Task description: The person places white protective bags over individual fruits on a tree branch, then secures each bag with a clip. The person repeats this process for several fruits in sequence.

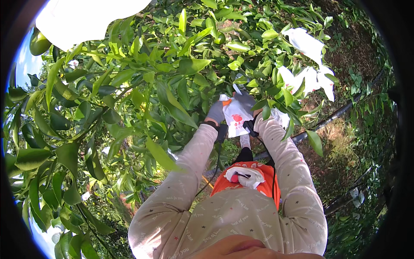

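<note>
A white fruit bag (238,118) with a red fruit print hangs between my two gloved hands, among the leaves of a fruit tree. My left hand (216,111), in a grey glove with an orange fingertip, grips the bag's upper left edge. At the bag's upper right is my right hand (246,101), also in a grey glove; its fingers are partly hidden, and whether they hold the bag is unclear. At my waist, an orange pouch (223,179) holds a stack of white bags (247,176).
Leafy branches (113,97) spread close on the left, with a green fruit (39,42) at the upper left. Several white bags (305,77) hang at the upper right. A dark pipe (333,118) crosses the ground on the right. Thin cables run from the wrist straps.
</note>
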A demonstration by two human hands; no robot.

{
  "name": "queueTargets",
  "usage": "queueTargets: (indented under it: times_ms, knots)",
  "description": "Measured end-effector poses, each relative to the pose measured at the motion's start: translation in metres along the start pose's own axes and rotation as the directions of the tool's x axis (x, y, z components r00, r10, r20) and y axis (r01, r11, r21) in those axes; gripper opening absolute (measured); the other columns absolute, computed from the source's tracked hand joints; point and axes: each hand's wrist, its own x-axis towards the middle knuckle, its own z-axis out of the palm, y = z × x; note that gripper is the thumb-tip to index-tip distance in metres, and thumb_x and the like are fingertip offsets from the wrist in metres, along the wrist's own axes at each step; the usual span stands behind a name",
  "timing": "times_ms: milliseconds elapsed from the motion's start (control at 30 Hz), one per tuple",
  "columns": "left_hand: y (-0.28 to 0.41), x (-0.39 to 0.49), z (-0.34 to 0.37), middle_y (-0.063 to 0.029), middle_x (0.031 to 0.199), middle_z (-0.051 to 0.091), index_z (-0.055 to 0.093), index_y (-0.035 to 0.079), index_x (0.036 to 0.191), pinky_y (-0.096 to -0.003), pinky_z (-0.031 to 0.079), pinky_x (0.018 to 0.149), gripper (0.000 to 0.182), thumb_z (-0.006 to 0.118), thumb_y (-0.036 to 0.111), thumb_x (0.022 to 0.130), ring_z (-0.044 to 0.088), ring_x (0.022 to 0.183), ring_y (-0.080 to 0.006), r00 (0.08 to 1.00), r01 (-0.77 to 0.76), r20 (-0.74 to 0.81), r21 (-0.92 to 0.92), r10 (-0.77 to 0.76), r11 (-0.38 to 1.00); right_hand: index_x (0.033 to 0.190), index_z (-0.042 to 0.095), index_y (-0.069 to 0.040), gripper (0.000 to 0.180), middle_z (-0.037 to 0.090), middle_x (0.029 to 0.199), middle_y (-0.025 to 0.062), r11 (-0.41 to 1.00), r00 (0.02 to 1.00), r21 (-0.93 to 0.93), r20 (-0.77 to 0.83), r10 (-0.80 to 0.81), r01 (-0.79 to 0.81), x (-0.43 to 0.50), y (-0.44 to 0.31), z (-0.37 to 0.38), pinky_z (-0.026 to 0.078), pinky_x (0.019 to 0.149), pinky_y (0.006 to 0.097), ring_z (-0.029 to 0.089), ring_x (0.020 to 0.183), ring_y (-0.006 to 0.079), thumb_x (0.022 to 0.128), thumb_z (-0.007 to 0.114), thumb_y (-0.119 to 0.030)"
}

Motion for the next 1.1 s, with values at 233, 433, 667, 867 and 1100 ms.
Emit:
queueTargets:
  times_ms: [233, 433, 667, 867, 1100]
  knots:
    - [-0.008, -0.005, -0.003, -0.0096, 0.104, 0.066, 0.066, 0.000, 0.108, -0.0294, 0.047, 0.085, 0.026, 0.060, 0.000, 0.083, 0.062, 0.097, -0.0176, 0.949, -0.298, 0.024, 0.405, 0.315, 0.864, 0.111, 0.064, -0.004, 0.056, 0.067, 0.101, 0.0164, 0.952, 0.992, -0.284, -0.095, 0.088, -0.112, -0.012, -0.042, 0.013, 0.049, 0.077, 0.0377, 0.065, 0.083, 0.0287, 0.082, 0.063, -0.052]
    - [-0.006, -0.003, -0.009, -0.0124, 0.109, 0.065, 0.063, 0.004, 0.118, -0.0300, 0.046, 0.088, 0.036, 0.061, 0.000, 0.082, 0.061, 0.099, -0.0193, 0.922, -0.369, 0.148, 0.611, 0.357, 0.700, 0.092, 0.067, -0.007, 0.029, 0.067, 0.079, 0.0070, 0.981, 0.981, -0.029, -0.041, 0.190, -0.191, -0.015, -0.033, 0.013, 0.049, 0.064, 0.0312, 0.062, 0.069, 0.0162, 0.071, 0.076, -0.025]
    - [0.010, -0.018, -0.011, -0.0066, 0.098, 0.067, 0.066, 0.000, 0.108, -0.0268, 0.045, 0.081, 0.028, 0.066, 0.019, 0.087, 0.059, 0.087, -0.0148, 0.920, -0.285, -0.109, 0.473, 0.377, 0.834, 0.089, 0.061, -0.009, 0.025, 0.066, 0.075, 0.0049, 0.951, 0.993, -0.305, 0.086, 0.077, -0.048, -0.030, -0.050, 0.002, 0.049, 0.060, 0.0302, 0.062, 0.064, 0.0162, 0.072, 0.075, -0.022]
    - [0.013, 0.009, -0.011, -0.0079, 0.081, 0.068, 0.069, 0.000, 0.090, -0.0295, 0.047, 0.069, 0.021, 0.062, 0.019, 0.086, 0.061, 0.075, -0.0168, 0.616, -0.578, 0.466, 0.815, 0.635, -0.037, 0.091, 0.062, -0.006, 0.026, 0.066, 0.077, 0.0091, 0.971, 0.965, -0.224, -0.263, 0.015, -0.076, -0.036, -0.023, 0.040, 0.051, 0.067, 0.0351, 0.064, 0.068, 0.0213, 0.072, 0.072, -0.022]
    - [0.006, 0.018, -0.003, -0.0106, 0.089, 0.069, 0.068, 0.001, 0.101, -0.0326, 0.048, 0.071, 0.025, 0.064, 0.020, 0.085, 0.063, 0.078, -0.0215, 0.833, -0.502, 0.081, 0.528, 0.547, 0.685, 0.100, 0.064, -0.007, 0.034, 0.065, 0.089, 0.0144, 0.934, 0.946, -0.353, -0.284, -0.157, 0.049, -0.041, -0.028, 0.040, 0.049, 0.073, 0.0378, 0.062, 0.081, 0.0294, 0.073, 0.069, -0.027]
